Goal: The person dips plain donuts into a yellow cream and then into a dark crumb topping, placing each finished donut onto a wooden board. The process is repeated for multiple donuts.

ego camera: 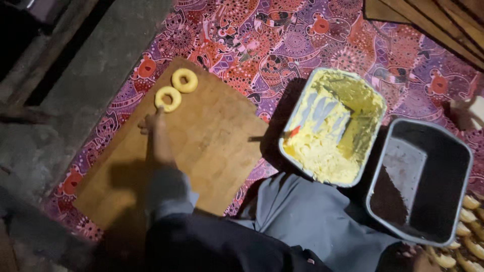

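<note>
Left hand [154,128] stretched forward, fingers extended

Patterned red-purple floor cloth [302,40], dim light

Single head-worn view, looking steeply down from above the seated person's lap onto the floor. The wooden board [191,146] sits centre-left at arm's reach, metal trays to the right. Edges are dim; the far right appears cropped. No second view exists to share coverage.
</note>
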